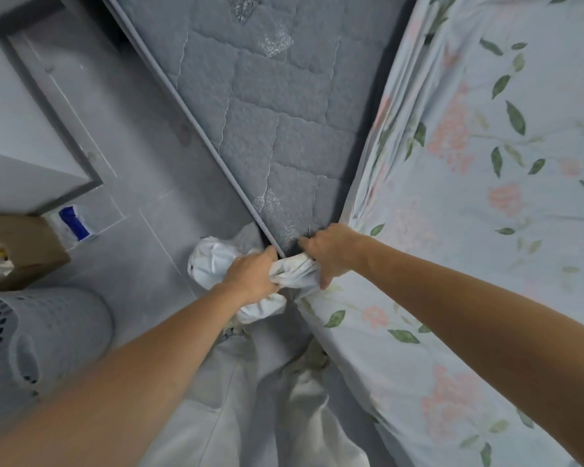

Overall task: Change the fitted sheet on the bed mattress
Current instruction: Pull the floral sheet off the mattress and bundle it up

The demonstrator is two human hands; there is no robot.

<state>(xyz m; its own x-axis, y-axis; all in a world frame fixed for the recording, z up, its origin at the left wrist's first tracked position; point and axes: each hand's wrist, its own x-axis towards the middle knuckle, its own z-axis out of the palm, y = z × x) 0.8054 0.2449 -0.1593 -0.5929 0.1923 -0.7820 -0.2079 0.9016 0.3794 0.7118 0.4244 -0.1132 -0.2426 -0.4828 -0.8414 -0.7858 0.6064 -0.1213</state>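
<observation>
Key relation: the bunched corner of the floral fitted sheet (pixel 486 230) is lying directly between the two hands, right at the near corner of the mattress (pixel 277 112); the quilted side of the mattress is running away from that corner toward the far left, so the corner seam has to travel down and around that edge.
Left hand (pixel 250 279): fingers are curling round the white, gathered underside of the sheet corner, clamped on it just left of the mattress edge piping.
Right hand (pixel 331 252): gripping the same bunch from the right, thumb pointing down, knuckles touching the mattress corner; both hands are equally near.
Fitted sheet: already lying across the mattress top on the right and near side; the quilted side on the left is showing bare.
Step in hand: probably pulling the elastic corner over the mattress corner, though whether it is going on or coming off is hard to tell.
White bundle (pixel 213 261): crumpled cloth sitting on the floor just under the left hand.
Floor (pixel 142 183): grey tiles, left of the bed.
Room: a perforated laundry basket (pixel 44 335) is standing near left, a cardboard box (pixel 24 244) beyond it.
</observation>
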